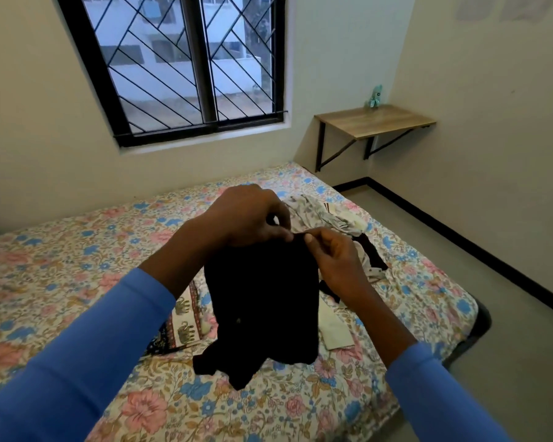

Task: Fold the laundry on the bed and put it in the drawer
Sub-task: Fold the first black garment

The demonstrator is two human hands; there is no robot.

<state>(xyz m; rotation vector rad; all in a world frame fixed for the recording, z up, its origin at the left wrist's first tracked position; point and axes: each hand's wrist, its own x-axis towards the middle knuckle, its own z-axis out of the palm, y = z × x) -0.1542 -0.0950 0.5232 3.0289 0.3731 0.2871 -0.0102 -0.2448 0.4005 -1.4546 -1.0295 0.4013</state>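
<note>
A black garment (262, 307) hangs above the bed (77, 256), its lower end touching the floral sheet. My left hand (246, 215) grips its top edge, and my right hand (336, 260) pinches the same edge just beside it, thumbs nearly touching. Behind the hands lies a loose heap of laundry: a grey-patterned white piece (313, 212), a cream piece (336, 327) and dark bits. An elephant-print cloth (182, 317) lies flat to the left, partly hidden by the black garment. No drawer is in view.
The bed fills the left and centre, against the wall under a barred window (189, 65). A wooden wall shelf (374, 121) with a small teal toy (375, 95) hangs in the right corner. Bare grey floor (460, 250) runs along the bed's right side.
</note>
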